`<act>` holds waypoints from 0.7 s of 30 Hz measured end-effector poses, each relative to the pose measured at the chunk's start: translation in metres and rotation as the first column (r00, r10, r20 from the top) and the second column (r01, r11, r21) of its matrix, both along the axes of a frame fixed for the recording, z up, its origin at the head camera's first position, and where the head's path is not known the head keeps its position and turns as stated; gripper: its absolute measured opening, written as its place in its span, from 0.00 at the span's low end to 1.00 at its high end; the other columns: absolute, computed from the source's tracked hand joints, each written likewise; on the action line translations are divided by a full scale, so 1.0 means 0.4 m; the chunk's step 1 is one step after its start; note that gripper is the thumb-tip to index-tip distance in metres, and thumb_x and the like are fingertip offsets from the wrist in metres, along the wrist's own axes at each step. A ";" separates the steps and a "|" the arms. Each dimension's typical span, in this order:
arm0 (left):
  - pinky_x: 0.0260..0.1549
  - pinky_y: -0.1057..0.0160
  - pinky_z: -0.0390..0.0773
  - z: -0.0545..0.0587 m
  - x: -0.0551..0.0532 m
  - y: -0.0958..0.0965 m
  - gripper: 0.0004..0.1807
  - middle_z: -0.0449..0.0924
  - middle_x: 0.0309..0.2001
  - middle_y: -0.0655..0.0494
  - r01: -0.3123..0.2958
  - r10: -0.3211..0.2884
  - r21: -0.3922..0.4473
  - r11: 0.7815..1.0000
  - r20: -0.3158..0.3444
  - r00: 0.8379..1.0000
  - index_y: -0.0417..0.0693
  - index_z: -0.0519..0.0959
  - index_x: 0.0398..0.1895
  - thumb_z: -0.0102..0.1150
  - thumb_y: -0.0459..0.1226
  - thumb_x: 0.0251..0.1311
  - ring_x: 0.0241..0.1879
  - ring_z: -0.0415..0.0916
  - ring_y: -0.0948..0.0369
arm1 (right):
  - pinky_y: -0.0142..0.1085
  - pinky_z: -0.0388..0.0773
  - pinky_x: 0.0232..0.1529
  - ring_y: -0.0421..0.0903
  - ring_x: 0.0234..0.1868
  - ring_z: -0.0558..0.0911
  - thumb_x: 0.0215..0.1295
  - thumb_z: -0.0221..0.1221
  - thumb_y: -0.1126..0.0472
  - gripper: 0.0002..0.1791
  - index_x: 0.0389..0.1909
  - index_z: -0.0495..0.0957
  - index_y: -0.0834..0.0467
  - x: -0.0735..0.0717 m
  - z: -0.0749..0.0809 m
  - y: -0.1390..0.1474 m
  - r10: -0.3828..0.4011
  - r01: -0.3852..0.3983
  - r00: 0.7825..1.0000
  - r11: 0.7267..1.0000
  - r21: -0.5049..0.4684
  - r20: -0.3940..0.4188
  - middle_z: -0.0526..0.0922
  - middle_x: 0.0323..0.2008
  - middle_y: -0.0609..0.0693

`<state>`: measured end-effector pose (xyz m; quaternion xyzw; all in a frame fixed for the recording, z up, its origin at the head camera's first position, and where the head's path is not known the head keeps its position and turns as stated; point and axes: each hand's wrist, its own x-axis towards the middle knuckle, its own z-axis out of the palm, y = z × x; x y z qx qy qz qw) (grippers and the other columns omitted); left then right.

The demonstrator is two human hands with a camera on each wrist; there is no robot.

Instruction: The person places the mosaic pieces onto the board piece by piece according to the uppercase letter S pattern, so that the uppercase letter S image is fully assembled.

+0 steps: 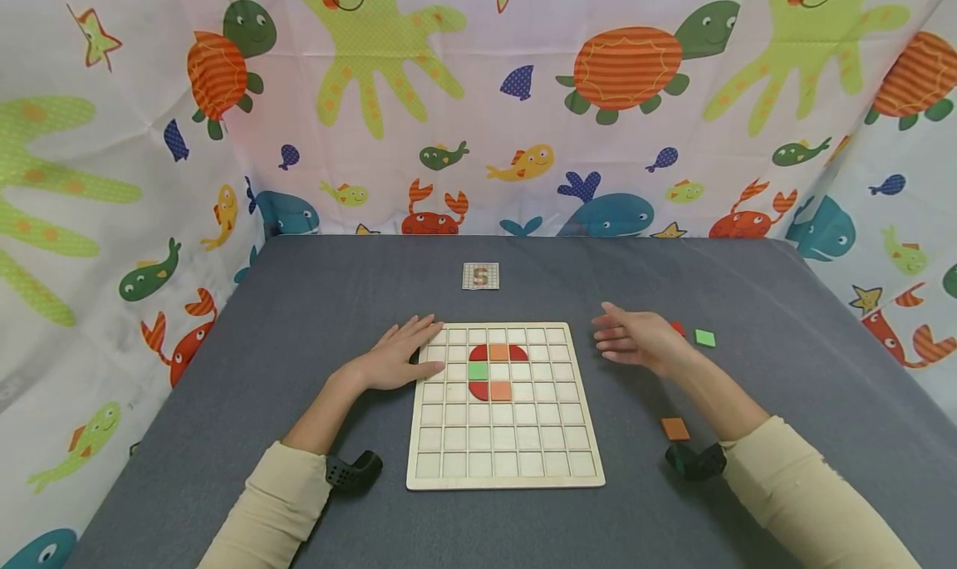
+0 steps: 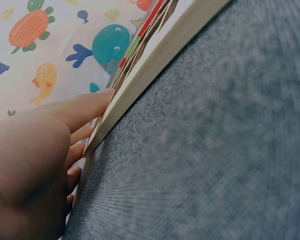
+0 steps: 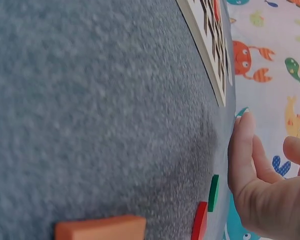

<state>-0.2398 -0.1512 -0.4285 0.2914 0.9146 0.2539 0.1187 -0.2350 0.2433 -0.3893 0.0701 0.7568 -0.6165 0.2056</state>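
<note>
On the gridded board (image 1: 505, 464), the left hand (image 1: 395, 360) touches the left edge.

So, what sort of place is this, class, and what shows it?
Probably a screened-off puzzle or activity corner: a cloth printed with sea animals hangs behind a grey tabletop, where a gridded board holds coloured pieces and a small pattern card lies beyond it.

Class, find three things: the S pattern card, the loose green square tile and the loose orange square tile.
S pattern card (image 1: 481, 276): head view, middle of its printed face.
Loose green square tile (image 1: 705, 338): head view, its top face.
Loose orange square tile (image 1: 675, 429): head view, its top face.
</note>
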 end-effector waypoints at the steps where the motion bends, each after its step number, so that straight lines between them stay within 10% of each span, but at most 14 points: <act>1: 0.66 0.41 0.35 0.000 0.000 0.000 0.39 0.45 0.74 0.41 -0.001 0.001 0.000 1.000 0.000 1.000 0.40 0.52 0.74 0.52 0.50 0.67 0.73 0.36 0.45 | 0.35 0.79 0.42 0.41 0.37 0.81 0.73 0.46 0.43 0.36 0.65 0.63 0.72 -0.002 -0.001 0.004 -0.003 0.003 1.000 1.000 -0.005 -0.003 0.79 0.42 0.54; 21: 0.66 0.41 0.36 -0.004 -0.003 0.000 0.40 0.45 0.74 0.41 0.001 -0.001 -0.005 1.000 -0.005 1.000 0.40 0.52 0.74 0.52 0.50 0.67 0.72 0.36 0.45 | 0.35 0.75 0.52 0.42 0.47 0.80 0.74 0.44 0.46 0.35 0.69 0.57 0.70 -0.042 -0.004 0.052 -0.090 0.086 0.993 0.995 -0.057 -0.071 0.79 0.44 0.50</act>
